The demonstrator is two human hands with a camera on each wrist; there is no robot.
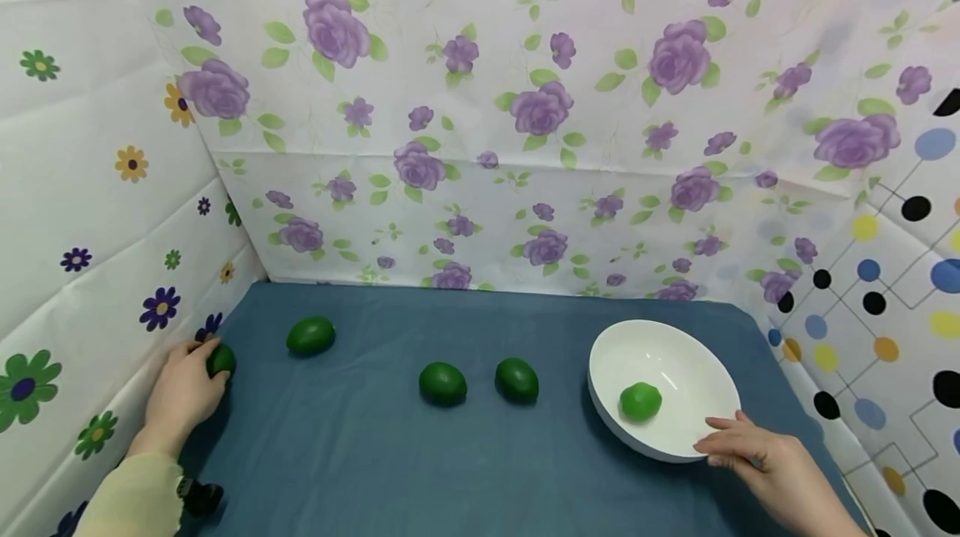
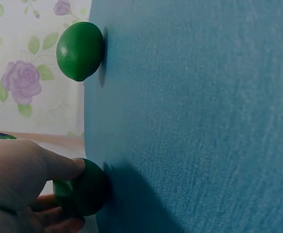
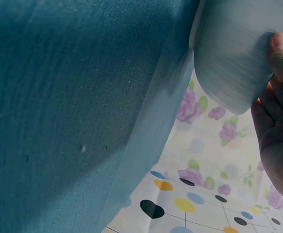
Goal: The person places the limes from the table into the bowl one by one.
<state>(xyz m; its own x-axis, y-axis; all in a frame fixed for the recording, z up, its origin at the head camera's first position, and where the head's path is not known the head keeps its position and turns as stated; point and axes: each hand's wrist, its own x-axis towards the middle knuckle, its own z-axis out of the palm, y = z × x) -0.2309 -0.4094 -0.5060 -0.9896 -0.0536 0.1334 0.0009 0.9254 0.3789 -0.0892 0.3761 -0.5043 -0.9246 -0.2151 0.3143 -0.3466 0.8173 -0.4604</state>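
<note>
At the left end of the table, my left hand (image 1: 180, 393) grips a dark green lime (image 2: 89, 188), its thumb on one side and fingers on the other. Part of that lime is covered by the hand. My right hand (image 1: 776, 462) holds a white bowl (image 1: 697, 391) at its near right rim, thumb against the outer wall in the right wrist view. The bowl tilts a little, and a lighter green lime (image 1: 640, 402) lies inside it. Closest to the left hand is another dark green lime (image 1: 311, 336), farther back on the table.
Two more dark green limes, a left one (image 1: 442, 384) and a right one (image 1: 517, 380), lie mid-table between the hands. A blue cloth (image 1: 480, 470) covers the table. Flowered sheeting (image 1: 480, 103) rises behind and at the left; a dotted sheet (image 1: 885, 387) borders the right.
</note>
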